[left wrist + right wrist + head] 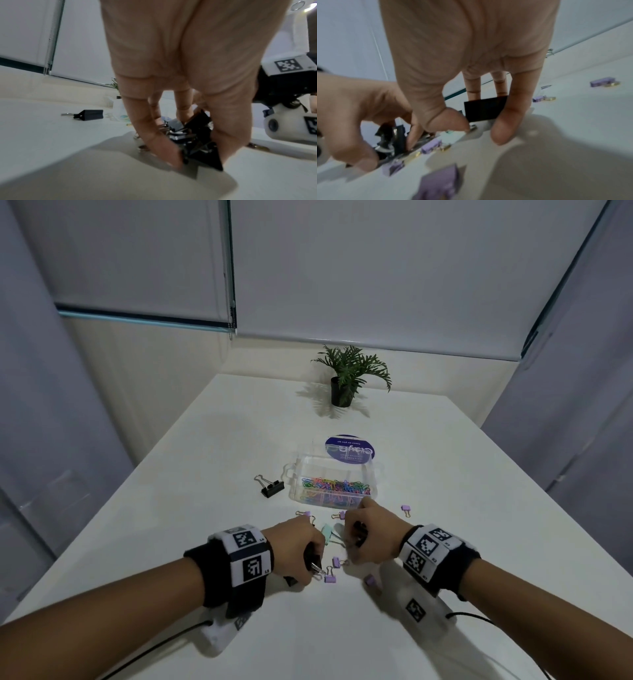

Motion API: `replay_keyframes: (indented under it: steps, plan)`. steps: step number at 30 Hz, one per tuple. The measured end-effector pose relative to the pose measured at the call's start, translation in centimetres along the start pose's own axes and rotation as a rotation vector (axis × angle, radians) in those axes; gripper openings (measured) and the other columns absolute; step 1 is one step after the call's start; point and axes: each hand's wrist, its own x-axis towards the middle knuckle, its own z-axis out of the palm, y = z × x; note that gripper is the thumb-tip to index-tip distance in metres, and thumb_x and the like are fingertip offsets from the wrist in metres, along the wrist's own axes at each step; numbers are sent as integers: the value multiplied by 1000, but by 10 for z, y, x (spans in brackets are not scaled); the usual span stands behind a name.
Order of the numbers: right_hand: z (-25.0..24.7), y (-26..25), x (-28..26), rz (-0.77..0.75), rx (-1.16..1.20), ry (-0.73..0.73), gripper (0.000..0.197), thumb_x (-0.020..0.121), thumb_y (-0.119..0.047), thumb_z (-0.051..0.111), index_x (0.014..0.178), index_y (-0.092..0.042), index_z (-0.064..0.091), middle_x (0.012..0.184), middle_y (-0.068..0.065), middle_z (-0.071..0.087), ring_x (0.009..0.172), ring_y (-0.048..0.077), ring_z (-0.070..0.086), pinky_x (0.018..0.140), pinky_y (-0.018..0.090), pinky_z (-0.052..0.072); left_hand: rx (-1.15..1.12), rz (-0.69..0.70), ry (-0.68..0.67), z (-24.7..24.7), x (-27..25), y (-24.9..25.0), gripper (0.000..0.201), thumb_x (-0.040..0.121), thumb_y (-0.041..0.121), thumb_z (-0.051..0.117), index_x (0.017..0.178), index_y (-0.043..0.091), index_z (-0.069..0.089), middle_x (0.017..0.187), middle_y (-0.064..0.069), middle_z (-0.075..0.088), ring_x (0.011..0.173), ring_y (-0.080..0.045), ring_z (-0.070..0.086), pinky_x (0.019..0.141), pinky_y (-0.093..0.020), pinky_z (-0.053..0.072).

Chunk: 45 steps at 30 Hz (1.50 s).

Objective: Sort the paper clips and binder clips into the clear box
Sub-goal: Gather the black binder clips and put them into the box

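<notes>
The clear box sits mid-table with several coloured paper clips in its near compartment. My left hand curls down onto the table and grips a bunch of black binder clips. My right hand holds one black binder clip between thumb and fingers, just in front of the box. Small purple binder clips and a mint one lie between and around the hands. Another black binder clip rests left of the box.
The box's round-labelled lid stands open at the back. A potted plant stands at the table's far end. Cables trail from the wrist cameras along the near edge. One purple clip lies to the right of the box.
</notes>
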Motion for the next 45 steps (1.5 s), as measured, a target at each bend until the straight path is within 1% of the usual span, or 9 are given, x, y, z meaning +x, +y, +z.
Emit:
replay_keyframes:
  steps: [4, 10, 14, 20, 26, 30, 32, 35, 45]
  plan:
    - [-18, 9, -3, 17, 109, -14, 26, 59, -21, 75, 71, -28, 54, 106, 4, 42, 94, 20, 49, 77, 24, 47, -92, -14, 75, -6, 1, -13, 26, 75, 17, 74, 98, 7, 66, 112, -11, 64, 102, -22, 57, 74, -19, 42]
    - [-43, 13, 2, 49, 399, -48, 24, 69, -3, 69, 72, -19, 52, 97, -3, 41, 69, 16, 58, 48, 24, 55, -246, -23, 114, -28, 5, -24, 17, 73, 10, 72, 78, 23, 62, 97, 2, 59, 67, -4, 54, 57, -8, 43]
    - [-58, 15, 15, 25, 518, -68, 22, 71, 3, 63, 73, -16, 53, 85, -2, 47, 51, 14, 53, 49, 27, 56, -359, -28, 132, -51, 13, -28, 18, 74, 5, 70, 80, 20, 62, 94, 3, 57, 57, -7, 57, 46, -13, 46]
    - [-87, 10, 33, 28, 708, -46, 20, 62, -3, 62, 76, -14, 55, 78, 0, 49, 51, 11, 52, 57, 30, 59, -393, -6, 232, -88, 34, -31, 17, 75, 3, 69, 80, 18, 62, 99, -5, 61, 42, -2, 57, 42, -14, 45]
    - [-100, 10, 85, 96, 562, 76, 20, 71, 1, 65, 77, -14, 54, 85, 7, 51, 60, 22, 55, 66, 41, 61, -270, -48, 355, -118, 78, -32, 16, 74, 5, 69, 88, 12, 66, 95, -5, 61, 57, -8, 54, 54, -27, 56]
    - [-97, 12, 121, 139, 474, 117, 16, 72, -7, 69, 76, -14, 56, 78, 5, 57, 61, 24, 58, 62, 36, 60, -231, -43, 412, -125, 108, -31, 23, 73, 2, 68, 96, 1, 68, 100, -15, 66, 64, -20, 57, 43, -12, 46]
    - [-96, 16, 135, 141, 414, 137, 11, 73, -14, 71, 78, -15, 62, 78, 4, 62, 66, 24, 61, 67, 35, 59, -180, -43, 403, -123, 120, -34, 24, 72, 2, 69, 97, 0, 68, 104, -17, 67, 78, -25, 60, 51, -20, 46]
    - [-94, 21, 146, 108, 251, 151, 12, 76, -17, 69, 88, -17, 71, 88, 5, 68, 82, 18, 60, 74, 30, 49, -122, -55, 381, -115, 134, -44, 25, 72, 3, 69, 97, 1, 68, 106, -18, 67, 97, -32, 62, 70, -28, 43]
    - [-81, 40, 134, 148, -174, 158, 37, 82, -18, 63, 119, -11, 59, 126, 17, 56, 115, 30, 53, 94, 32, 42, -71, -76, 402, -102, 144, -64, 29, 78, 3, 66, 108, 3, 63, 120, -19, 55, 105, -34, 56, 83, -30, 45]
